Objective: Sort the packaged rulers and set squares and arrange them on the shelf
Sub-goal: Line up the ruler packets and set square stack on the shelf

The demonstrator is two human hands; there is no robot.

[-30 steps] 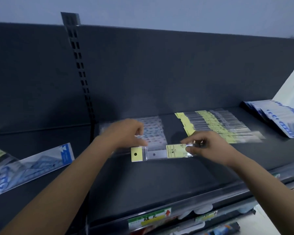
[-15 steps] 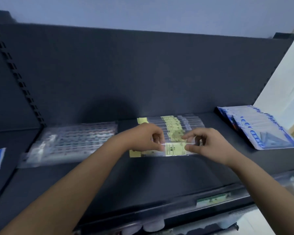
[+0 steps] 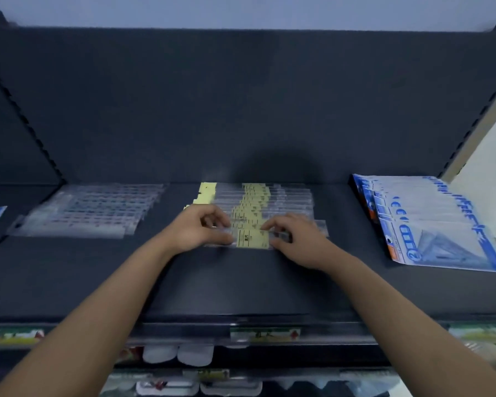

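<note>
Two grips, left hand and right hand, pinch the nearest ruler pack, hiding its ends; its print is blurred.

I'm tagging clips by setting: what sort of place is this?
Probably a shop's stationery aisle: a dark display shelf holds fanned rows of packaged rulers and blue set-square packs, with a price label on its front edge.

Both bare forearms reaching forward, converging. Left hand curling fingers, pinching left part of ruler packet; right hand pinching right part, knuckles facing up.
</note>
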